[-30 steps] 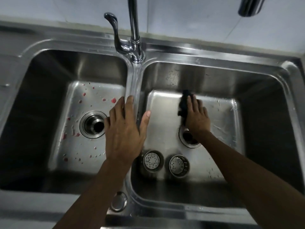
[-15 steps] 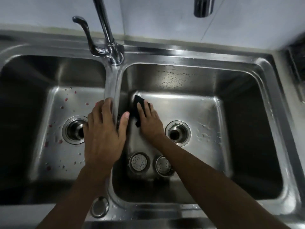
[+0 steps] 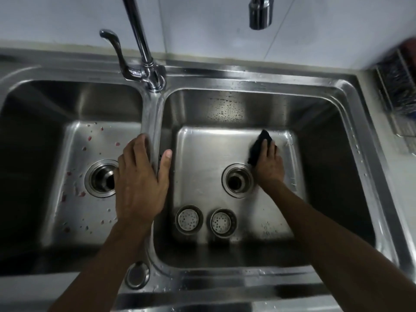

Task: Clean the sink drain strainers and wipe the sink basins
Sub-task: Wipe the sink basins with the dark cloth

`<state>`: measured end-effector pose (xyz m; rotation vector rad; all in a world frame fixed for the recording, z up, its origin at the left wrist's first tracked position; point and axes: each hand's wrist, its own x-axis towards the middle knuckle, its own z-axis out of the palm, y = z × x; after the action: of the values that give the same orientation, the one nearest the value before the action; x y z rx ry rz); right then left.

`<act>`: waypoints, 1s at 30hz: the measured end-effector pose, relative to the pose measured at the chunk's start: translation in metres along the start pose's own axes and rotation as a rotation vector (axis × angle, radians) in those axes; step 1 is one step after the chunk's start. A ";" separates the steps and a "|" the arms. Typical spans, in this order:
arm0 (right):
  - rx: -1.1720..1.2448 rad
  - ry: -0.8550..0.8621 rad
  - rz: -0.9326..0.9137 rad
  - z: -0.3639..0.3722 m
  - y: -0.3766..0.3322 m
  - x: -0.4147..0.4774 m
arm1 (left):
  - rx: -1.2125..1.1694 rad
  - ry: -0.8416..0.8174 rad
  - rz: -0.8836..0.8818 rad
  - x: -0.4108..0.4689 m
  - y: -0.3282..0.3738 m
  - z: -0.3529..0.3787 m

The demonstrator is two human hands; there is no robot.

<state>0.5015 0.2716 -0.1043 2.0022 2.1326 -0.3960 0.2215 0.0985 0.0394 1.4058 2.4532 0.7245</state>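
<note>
A person's right hand presses a black cloth with straight, flat fingers onto the right basin floor, toward its far right corner. The left hand rests on the divider, fingers extended. One drain strainer and a second strainer sit side by side near the basin's front edge.

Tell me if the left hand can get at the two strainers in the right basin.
Probably yes. The left hand rests on the divider just beside the strainers, which lie uncovered with nothing between.
</note>
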 end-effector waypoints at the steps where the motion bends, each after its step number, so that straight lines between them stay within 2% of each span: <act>1: 0.023 -0.005 0.007 0.000 -0.008 0.000 | -0.005 0.005 -0.006 -0.001 0.000 -0.001; 4: 0.071 0.027 -0.096 0.004 -0.049 -0.008 | -0.012 0.002 -0.017 -0.001 0.001 -0.002; 10: -0.009 -0.010 -0.605 0.027 -0.148 -0.053 | 0.004 -0.001 -0.023 -0.002 0.000 0.000; 12: 0.005 -0.021 -0.687 0.032 -0.167 -0.074 | 0.017 -0.002 -0.012 -0.002 0.000 0.000; 15: 0.133 -0.060 -0.592 0.019 -0.175 -0.087 | 0.036 -0.004 -0.018 -0.002 0.001 0.000; 17: 0.332 -0.163 -0.510 -0.001 -0.176 -0.087 | 0.055 0.001 -0.017 -0.002 0.001 -0.002; 21: 0.984 -0.405 -0.326 -0.044 -0.172 -0.106 | 0.020 0.007 -0.007 -0.003 0.000 -0.006; 24: 1.391 -0.495 -0.225 -0.083 -0.171 -0.123 | 0.065 -0.005 -0.017 -0.005 -0.006 -0.016; 27: 1.575 -0.502 -0.230 -0.125 -0.171 -0.135 | 0.166 -0.021 0.018 -0.013 -0.023 -0.037; 30: 1.623 -0.471 -0.300 -0.159 -0.178 -0.141 | 0.264 -0.057 0.067 -0.018 -0.058 -0.066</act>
<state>0.3411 0.1798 0.1021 1.5059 1.7312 -2.9394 0.1594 0.0382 0.0650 1.5820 2.5405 0.3761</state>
